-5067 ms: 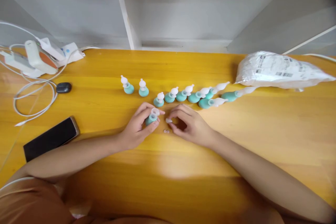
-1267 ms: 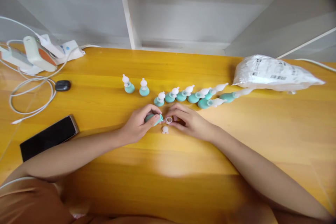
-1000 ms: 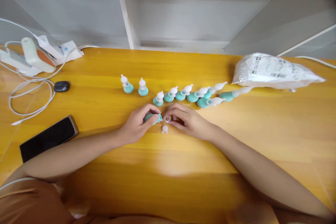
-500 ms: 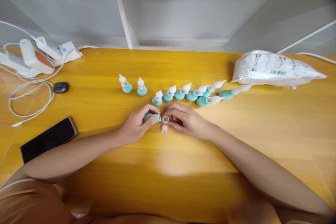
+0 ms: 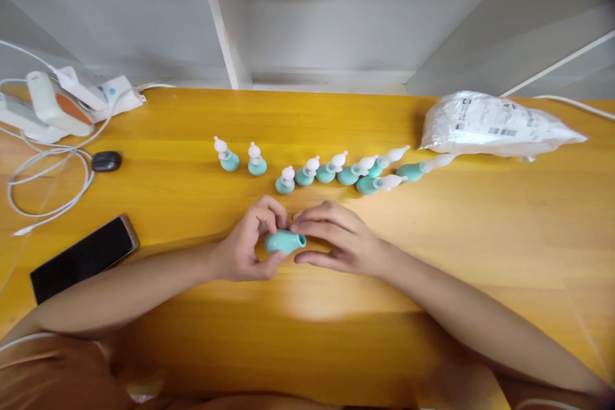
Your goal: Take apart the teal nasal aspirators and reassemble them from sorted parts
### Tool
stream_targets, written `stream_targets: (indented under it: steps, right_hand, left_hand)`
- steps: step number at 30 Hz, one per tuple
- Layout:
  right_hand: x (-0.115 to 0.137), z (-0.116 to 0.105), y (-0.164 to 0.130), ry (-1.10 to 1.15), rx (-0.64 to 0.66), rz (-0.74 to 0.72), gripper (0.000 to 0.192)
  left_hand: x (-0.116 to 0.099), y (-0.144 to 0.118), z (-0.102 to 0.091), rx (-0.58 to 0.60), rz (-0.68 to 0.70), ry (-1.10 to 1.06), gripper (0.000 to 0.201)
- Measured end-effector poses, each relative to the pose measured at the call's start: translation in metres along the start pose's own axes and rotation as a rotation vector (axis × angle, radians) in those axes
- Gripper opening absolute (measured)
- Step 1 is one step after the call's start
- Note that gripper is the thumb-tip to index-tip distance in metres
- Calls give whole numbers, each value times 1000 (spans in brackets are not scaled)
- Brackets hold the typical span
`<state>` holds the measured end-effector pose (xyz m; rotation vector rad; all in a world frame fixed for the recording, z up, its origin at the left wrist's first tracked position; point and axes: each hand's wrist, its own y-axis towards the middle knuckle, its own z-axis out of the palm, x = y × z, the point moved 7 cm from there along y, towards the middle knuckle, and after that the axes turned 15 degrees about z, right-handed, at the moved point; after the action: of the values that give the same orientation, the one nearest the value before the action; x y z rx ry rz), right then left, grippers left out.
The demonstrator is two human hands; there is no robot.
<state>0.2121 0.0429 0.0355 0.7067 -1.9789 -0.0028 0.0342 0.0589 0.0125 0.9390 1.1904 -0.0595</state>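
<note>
Both hands meet over the tabletop (image 5: 307,333): the left hand (image 5: 245,246) pinches a teal bulb (image 5: 284,241), its long axis sideways, mouth pointing right. The right hand (image 5: 336,243) touches that mouth, its grip curled; whether it holds anything is hidden. Squeezing could let the bulb slip out.

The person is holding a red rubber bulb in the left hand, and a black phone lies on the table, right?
Not quite. The head view shows the rubber bulb in the left hand is teal, not red. The black phone does lie on the table.
</note>
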Motion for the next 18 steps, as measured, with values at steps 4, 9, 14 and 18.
stream_targets:
  steps: [4,9,14,18]
  right_hand:
    - [0,-5,0,147,-50,66,36]
    - [-13,-36,1,45,-360,166,37]
    - [-21,-31,6,-214,-318,205,49]
    - [-28,-19,8,-239,-236,199,54]
  left_hand:
    - [-5,2,2,30,46,-16,36]
    - [-2,-1,-12,-83,-20,66,15]
    - [7,-7,-17,-120,-187,158,10]
    - [9,-7,-18,-121,-222,188,12]
